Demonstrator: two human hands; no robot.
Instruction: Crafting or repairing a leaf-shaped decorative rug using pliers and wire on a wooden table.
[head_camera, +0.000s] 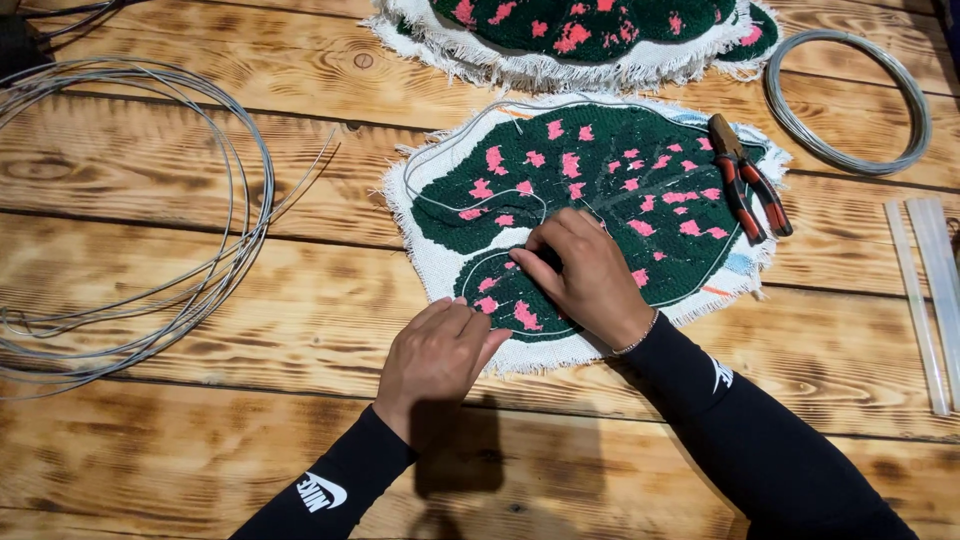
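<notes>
A leaf-shaped tufted piece, dark green with pink spots and a white fringed cloth border, lies on the wooden table. A thin grey wire runs along its outline. My right hand rests on the lower lobe, fingertips pinching the wire against the fabric. My left hand lies curled at the piece's lower edge, fingers pressing on the white border; whether it grips the wire is hidden. Both arms wear black sleeves.
Red-handled pliers lie on the piece's right side. A loose coil of grey wire spreads at left, a tighter coil at upper right. A second green-and-pink piece lies at the top. Clear glue sticks sit at right.
</notes>
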